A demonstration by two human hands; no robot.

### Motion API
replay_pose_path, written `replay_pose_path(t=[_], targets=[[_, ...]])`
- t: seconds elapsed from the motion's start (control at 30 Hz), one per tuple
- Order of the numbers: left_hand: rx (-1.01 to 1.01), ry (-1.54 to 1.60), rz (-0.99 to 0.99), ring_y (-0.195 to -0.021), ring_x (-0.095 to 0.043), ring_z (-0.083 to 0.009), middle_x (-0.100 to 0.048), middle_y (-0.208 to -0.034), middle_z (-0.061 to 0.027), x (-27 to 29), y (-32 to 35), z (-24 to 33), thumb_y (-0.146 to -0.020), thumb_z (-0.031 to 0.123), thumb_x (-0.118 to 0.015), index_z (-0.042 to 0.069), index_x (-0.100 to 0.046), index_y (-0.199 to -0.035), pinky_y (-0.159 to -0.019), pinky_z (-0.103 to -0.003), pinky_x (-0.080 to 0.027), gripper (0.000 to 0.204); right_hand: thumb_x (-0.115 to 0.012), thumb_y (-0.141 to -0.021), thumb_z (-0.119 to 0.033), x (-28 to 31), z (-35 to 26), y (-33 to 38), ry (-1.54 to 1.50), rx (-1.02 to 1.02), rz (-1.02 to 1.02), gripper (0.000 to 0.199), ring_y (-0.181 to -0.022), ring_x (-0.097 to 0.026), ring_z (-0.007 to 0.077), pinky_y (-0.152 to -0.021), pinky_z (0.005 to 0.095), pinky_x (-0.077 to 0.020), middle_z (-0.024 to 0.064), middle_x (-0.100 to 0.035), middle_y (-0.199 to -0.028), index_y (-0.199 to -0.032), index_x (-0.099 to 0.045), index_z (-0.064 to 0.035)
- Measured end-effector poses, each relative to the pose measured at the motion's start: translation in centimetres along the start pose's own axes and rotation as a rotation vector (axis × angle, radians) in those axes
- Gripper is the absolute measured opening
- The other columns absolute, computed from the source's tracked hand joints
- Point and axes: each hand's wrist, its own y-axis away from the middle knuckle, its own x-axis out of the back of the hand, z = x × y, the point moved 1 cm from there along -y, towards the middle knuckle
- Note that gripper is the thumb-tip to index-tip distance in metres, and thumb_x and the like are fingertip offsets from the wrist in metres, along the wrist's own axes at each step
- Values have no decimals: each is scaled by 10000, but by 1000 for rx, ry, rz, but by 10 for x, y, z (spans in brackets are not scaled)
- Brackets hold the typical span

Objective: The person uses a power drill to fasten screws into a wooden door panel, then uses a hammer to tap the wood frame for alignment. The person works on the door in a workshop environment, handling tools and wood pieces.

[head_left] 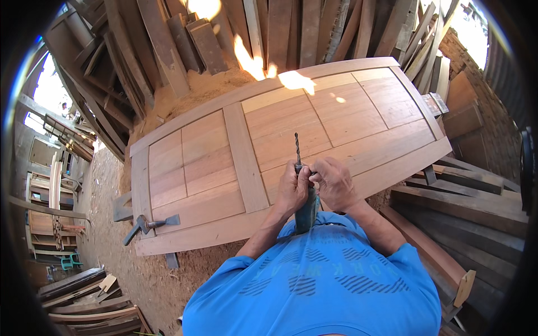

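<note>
A dark green power drill (305, 214) stands upright in front of my chest, its rear end against my blue shirt. Its twisted drill bit (297, 148) points up, away from me. My left hand (293, 189) is closed round the drill at its chuck (298, 166). Beside the chuck, my right hand (334, 183) is closed in a pinch; a small dark piece shows at its fingertips, too little of it to name. Beyond and below both hands lies a wooden panel door (245, 151), flat and raised off the ground.
A hatchet-like tool (150, 225) rests on the door's near left corner. Rough planks (286, 33) lean along the far side above sawdust (210, 84). Stacked timber (459, 207) lies at the right, and more boards (92, 305) at the lower left. A green stool (70, 261) stands far left.
</note>
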Motion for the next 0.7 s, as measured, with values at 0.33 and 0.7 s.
replay_pose_path(t=[0.33,0.7], targets=[[-85,-99,54,-635,-595,-141,-592,-713,-59,3,8,-2,-1059,239,-482,21,-505,-1039,-569,-306,-472,220,-626,-788,84,-16,-8,8,-49,80,180,185,-749,-580,341,-630,408,-478,129,-575,-781,-927,-591,-33],[-114,-94,58,-614,-588,-128,-588,-700,-51,2,9,0,-1063,256,-472,21,-488,-1040,-547,-289,-464,236,-623,-837,55,-18,-10,9,-55,29,182,133,-752,-592,332,-636,401,-485,128,-587,-777,-921,-602,-45]])
